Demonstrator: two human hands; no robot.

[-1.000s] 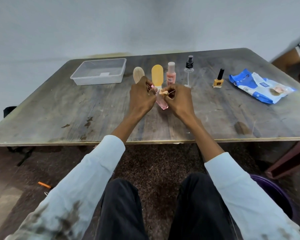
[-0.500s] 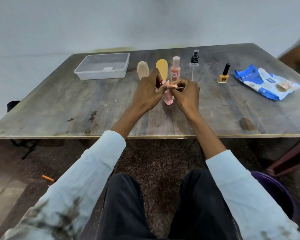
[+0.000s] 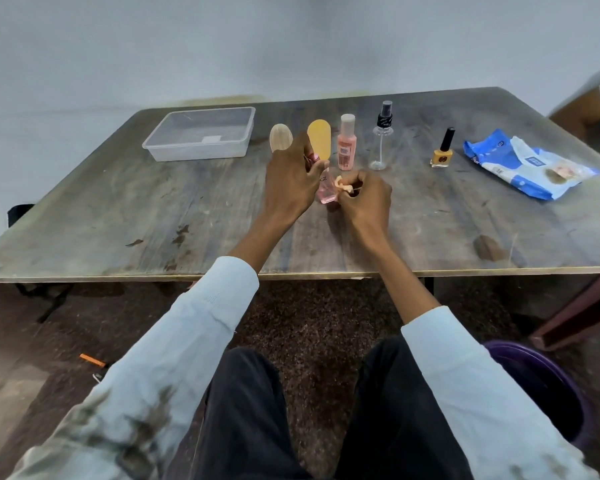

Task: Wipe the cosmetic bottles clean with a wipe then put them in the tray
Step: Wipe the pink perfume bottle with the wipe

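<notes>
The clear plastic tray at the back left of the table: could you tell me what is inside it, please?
The clear plastic tray holds no bottles; only a small white label shows through it. The left hand grips the pink bottle, hiding its upper part.

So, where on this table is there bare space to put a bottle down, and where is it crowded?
Bare wood lies between the clear plastic tray and the table's near left edge, and between the yellow nail polish bottle and the near right edge. It is crowded in the far row, from the wooden oval paddle to the clear spray bottle, just beyond both hands.
</notes>
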